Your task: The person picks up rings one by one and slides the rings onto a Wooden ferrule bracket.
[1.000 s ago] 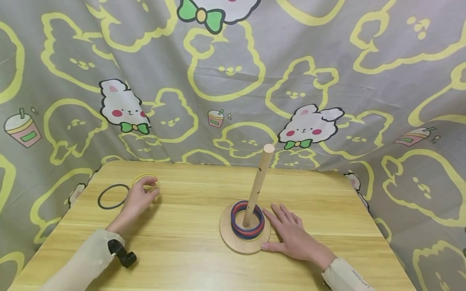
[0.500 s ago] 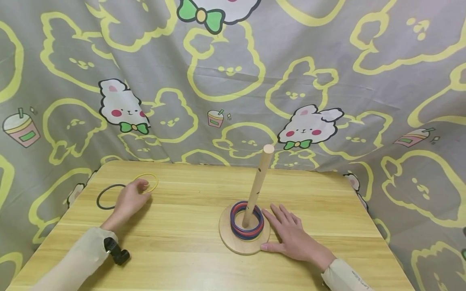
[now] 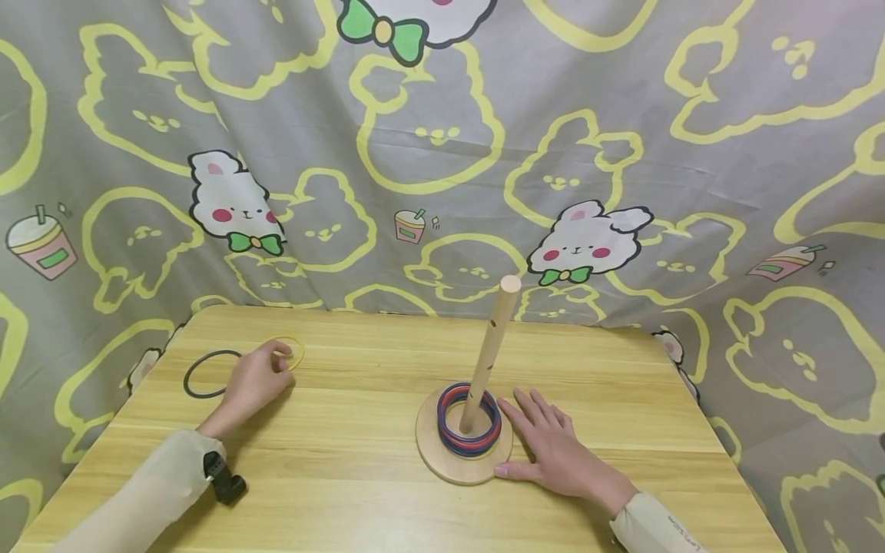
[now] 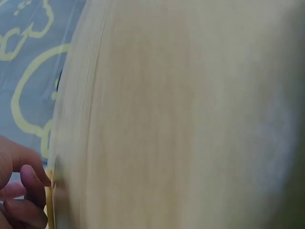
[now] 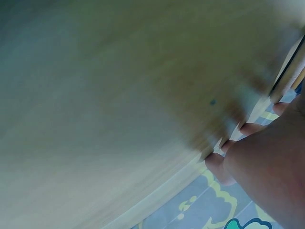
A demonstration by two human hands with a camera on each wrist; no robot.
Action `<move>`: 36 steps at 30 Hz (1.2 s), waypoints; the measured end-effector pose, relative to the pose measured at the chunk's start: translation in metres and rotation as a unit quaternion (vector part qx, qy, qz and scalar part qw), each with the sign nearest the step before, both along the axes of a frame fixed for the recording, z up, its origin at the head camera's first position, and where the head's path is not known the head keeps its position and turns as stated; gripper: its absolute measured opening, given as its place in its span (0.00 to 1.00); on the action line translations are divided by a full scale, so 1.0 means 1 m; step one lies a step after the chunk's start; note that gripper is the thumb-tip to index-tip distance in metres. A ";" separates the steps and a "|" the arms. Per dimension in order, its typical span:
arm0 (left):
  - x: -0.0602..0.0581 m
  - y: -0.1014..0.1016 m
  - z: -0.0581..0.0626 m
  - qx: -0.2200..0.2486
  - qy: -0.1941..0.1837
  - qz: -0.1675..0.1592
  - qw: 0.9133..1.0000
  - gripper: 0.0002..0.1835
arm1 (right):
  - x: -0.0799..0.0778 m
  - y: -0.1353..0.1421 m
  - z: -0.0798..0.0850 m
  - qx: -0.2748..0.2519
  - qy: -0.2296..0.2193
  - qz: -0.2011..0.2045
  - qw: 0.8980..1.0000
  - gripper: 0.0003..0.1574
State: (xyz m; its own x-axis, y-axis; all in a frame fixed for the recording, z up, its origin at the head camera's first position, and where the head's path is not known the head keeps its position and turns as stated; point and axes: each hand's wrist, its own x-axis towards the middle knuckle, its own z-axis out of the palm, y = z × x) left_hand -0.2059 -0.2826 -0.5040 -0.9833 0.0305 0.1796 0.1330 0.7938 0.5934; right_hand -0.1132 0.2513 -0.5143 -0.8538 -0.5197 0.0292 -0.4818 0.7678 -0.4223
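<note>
At the back left of the table, my left hand [image 3: 259,380] has its fingers curled at the near side of a yellow ring [image 3: 302,355], pinching its edge. In the left wrist view the yellow ring [image 4: 49,207] shows edge-on against the fingertips. Left of that hand lies a dark ring [image 3: 187,380], partly hidden behind the hand. A wooden peg [image 3: 492,346] rises from a round base [image 3: 442,465], with several blue, red and yellow rings [image 3: 442,430] stacked around its foot. My right hand [image 3: 556,453] lies with spread fingers beside the base, thumb and index finger at its rim.
The wooden table [image 3: 346,461] ends at the back against a grey curtain [image 3: 311,138] with cartoon rabbits, which also hangs along both sides. A black wrist strap mount [image 3: 224,478] sits on the left sleeve.
My left hand shifts left off the yellow ring, then back right to its edge; the ring now sits slightly farther right. The right hand and the peg stay in place.
</note>
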 end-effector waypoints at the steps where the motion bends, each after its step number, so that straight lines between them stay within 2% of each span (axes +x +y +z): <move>1: 0.000 0.001 0.000 -0.003 0.006 -0.003 1.000 0.20 | 0.000 0.000 0.000 0.000 0.000 0.000 1.000 0.66; 10: 0.000 0.008 0.009 0.000 0.021 -0.019 1.000 0.19 | 0.001 -0.001 0.002 -0.001 -0.002 0.000 1.000 0.65; 16: 0.007 0.016 0.023 0.049 0.042 0.000 0.998 0.18 | 0.001 -0.002 0.003 0.000 0.000 -0.001 1.000 0.65; 19: 0.010 0.021 0.030 0.075 0.060 0.014 0.995 0.15 | 0.001 -0.002 0.003 -0.001 -0.001 0.000 1.000 0.65; 25: 0.017 0.030 0.042 0.132 0.069 0.026 0.989 0.12 | 0.001 -0.001 0.004 -0.006 0.000 0.004 1.000 0.65; 30: 0.026 0.040 0.053 0.192 0.066 0.014 0.979 0.12 | 0.001 -0.001 0.003 -0.003 -0.003 0.005 1.000 0.65; 36: 0.038 0.054 0.069 0.290 0.037 -0.022 0.956 0.15 | 0.000 -0.001 0.001 -0.001 0.001 0.003 1.000 0.65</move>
State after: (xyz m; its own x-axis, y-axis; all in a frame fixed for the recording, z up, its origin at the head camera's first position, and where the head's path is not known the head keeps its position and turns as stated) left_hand -0.1683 -0.2287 -0.4353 -0.9674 -0.0545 0.2473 0.2167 0.3271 0.9198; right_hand -0.1130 0.2501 -0.5131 -0.8509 -0.5243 0.0323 -0.4869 0.7643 -0.4228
